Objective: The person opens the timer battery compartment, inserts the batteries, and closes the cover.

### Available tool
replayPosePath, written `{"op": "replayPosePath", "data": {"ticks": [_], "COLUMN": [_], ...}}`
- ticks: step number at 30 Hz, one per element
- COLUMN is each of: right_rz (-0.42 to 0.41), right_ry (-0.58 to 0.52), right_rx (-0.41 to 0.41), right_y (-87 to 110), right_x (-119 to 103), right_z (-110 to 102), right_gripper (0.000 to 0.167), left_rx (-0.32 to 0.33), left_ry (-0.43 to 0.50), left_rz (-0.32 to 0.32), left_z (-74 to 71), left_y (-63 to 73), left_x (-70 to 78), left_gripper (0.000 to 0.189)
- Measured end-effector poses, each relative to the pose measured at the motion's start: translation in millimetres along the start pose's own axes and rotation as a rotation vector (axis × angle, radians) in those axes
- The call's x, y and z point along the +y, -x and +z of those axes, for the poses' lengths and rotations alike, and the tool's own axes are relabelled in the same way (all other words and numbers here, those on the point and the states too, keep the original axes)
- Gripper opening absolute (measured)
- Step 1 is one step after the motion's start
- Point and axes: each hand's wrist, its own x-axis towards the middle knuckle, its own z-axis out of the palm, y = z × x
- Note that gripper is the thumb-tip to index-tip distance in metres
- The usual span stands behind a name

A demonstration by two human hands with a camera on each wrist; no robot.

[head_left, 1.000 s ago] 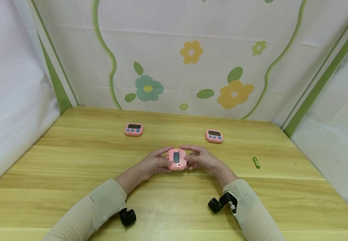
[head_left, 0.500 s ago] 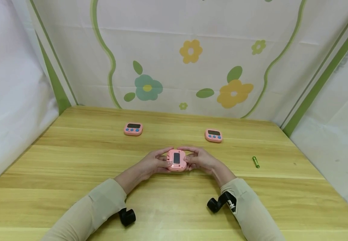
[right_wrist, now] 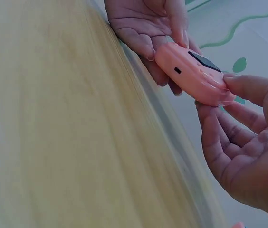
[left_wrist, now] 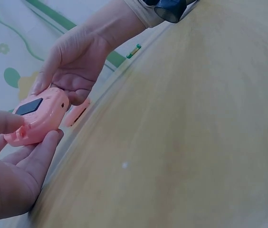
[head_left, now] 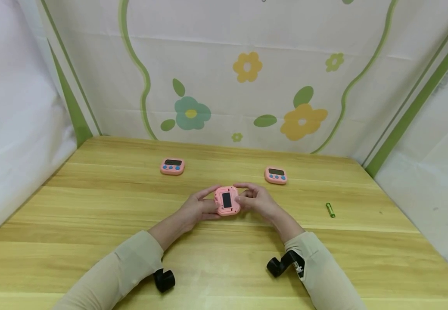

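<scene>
Between both hands is a pink digital timer (head_left: 227,200), its back turned up with a dark rectangular panel on it. My left hand (head_left: 194,212) grips its left side, thumb on the back and fingers underneath. On the right side, my right hand (head_left: 260,202) pinches it, with the thumb on the back near the dark panel and the index finger along the far edge. Both wrist views show the timer (left_wrist: 48,118) held off the table, and a small dark slot shows in its side in the right wrist view. Its front face is hidden.
Two more pink timers lie face up with blue buttons, one at the back left (head_left: 172,166) and one at the back right (head_left: 275,175). A small green battery (head_left: 330,210) lies to the right on the wooden table (head_left: 224,267). Flower-printed white cloth (head_left: 224,86) stands behind.
The held timer has risen slightly and tilted in both hands, so its back shows at a different angle. The other timers and the battery stay put.
</scene>
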Motion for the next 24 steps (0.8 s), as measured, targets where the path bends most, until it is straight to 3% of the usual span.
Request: {"op": "replayPosePath", "data": {"ticks": [11, 24], "right_rz": [-0.046, -0.122], "right_ry": [0.108, 0.174], "right_rx": [0.185, 0.226], "right_y": [-1.4, 0.9], "right_x": [-1, -9], "right_z": [3, 10], "right_gripper": [0.031, 0.026], "left_rx": [0.077, 0.053], "left_ry": [-0.026, -0.139], "left_rz": [-0.015, 0.047], "left_z": [2.3, 5.6], "left_y": [0.3, 1.6], "left_x": [2.4, 3.1], "left_gripper": [0.043, 0.046]}}
